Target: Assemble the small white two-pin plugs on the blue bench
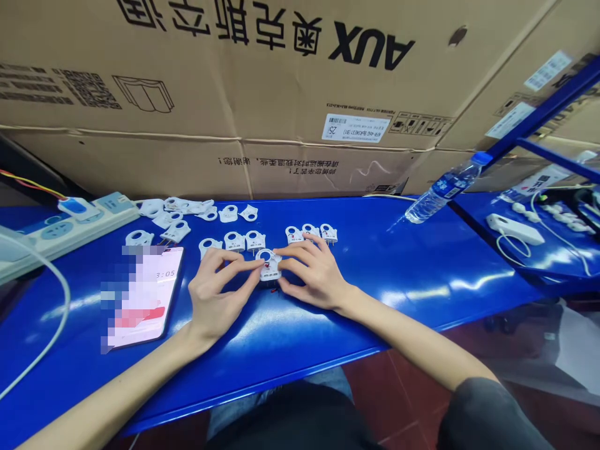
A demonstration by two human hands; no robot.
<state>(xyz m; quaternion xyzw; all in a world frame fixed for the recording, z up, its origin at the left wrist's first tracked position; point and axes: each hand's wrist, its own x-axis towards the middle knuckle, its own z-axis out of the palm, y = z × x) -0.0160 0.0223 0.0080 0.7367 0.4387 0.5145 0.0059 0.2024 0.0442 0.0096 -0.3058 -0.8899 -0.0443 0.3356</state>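
A small white plastic plug adapter (270,272), with a round hole at its top and slots along its lower edge, stands near the middle of the blue table. My left hand (222,287) pinches its left side between thumb and fingertips, close to a small dark red detail. From the right, my right hand (315,269) grips the same adapter, its other fingers bent above the table. Behind my left hand stand similar white adapters (234,241), some showing metal prongs. Beyond my right fingers is a short row of adapters (329,233), partly hidden by that hand.
More white pieces (187,207) lie piled at the back left, beside a power strip (60,228). A lit phone (152,300) lies left of my hands. A tilted water bottle (443,187) rests by the blue metal frame (539,119). Large cartons (262,87) wall off the back.
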